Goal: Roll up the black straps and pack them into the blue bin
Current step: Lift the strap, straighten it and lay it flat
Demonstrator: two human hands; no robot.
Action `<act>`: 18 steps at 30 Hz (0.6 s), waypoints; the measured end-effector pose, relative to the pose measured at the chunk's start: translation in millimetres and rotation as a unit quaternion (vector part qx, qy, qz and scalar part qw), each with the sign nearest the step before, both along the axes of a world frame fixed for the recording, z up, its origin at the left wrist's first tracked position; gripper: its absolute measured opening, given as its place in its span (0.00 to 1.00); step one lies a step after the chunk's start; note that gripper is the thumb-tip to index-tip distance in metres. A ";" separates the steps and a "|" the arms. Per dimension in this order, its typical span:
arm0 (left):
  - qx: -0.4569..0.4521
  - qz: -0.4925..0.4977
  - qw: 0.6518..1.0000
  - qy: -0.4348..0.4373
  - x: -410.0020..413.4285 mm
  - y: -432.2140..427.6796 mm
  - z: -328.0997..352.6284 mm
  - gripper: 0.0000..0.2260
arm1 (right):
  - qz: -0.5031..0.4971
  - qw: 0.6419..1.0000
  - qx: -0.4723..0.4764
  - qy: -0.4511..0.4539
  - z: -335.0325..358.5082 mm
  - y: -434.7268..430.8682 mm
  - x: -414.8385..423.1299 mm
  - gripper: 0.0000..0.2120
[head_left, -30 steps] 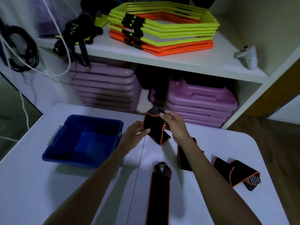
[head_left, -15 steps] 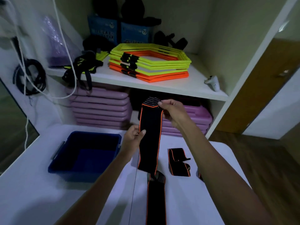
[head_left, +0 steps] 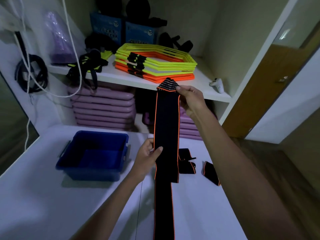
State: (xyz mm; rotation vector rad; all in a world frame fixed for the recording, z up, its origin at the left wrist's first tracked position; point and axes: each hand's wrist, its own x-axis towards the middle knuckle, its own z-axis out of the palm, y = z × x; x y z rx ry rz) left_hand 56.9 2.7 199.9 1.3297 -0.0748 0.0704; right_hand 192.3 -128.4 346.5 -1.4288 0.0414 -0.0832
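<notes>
From the head camera, the right hand is raised in front of the shelf, its grip pinching the upper right corner of a black strap with orange edging, just under the strap's striped, pointed tip. The strap hangs straight down from that pinch. The left hand is lower, and its grip clasps the strap's left edge with the thumb laid across the front and the fingers behind. The hanging end stops just above the white bench, where it overlaps a second strap that lies flat and runs lengthwise toward the camera. To the right of these, a crumpled strap lies on the bench, and another strap lies a little farther right, partly hidden by the right forearm. The blue bin sits on the bench to the left of the left hand, apart from all the straps; no strap shows inside it. On the shelf behind are stacked yellow and orange hexagonal rings and a white controller, with purple step platforms stacked underneath.
</notes>
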 end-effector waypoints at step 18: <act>0.005 0.005 0.944 0.330 -117.1 -33.1 -146.7 0.16 | 0.014 0.957 -0.038 0.288 -282.0 -57.6 -49.2 0.05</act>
